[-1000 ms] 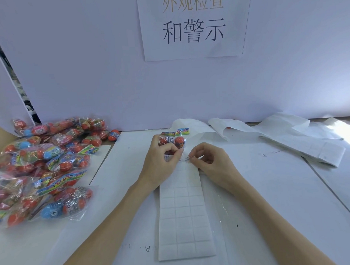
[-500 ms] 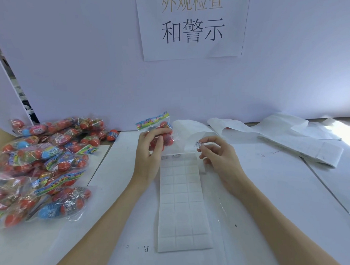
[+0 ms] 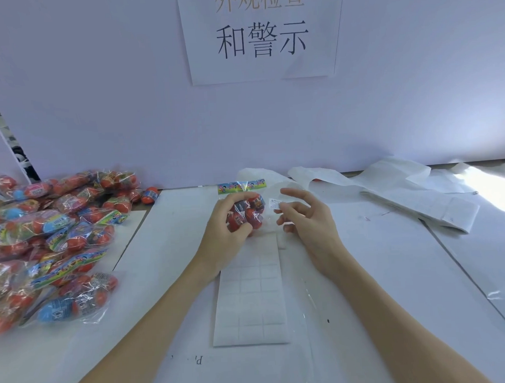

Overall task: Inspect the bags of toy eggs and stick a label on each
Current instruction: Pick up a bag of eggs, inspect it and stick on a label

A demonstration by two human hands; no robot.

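Label (image 3: 274, 203) — just beside bag (image 3: 247, 213)

Top line of wall sign (image 3: 261, 33) cropped by frame edge; print on label (image 3: 274, 204) too small to read.

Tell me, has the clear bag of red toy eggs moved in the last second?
Yes. The clear bag of red toy eggs, gripped by the left hand, rose off the white label sheet toward the back wall.
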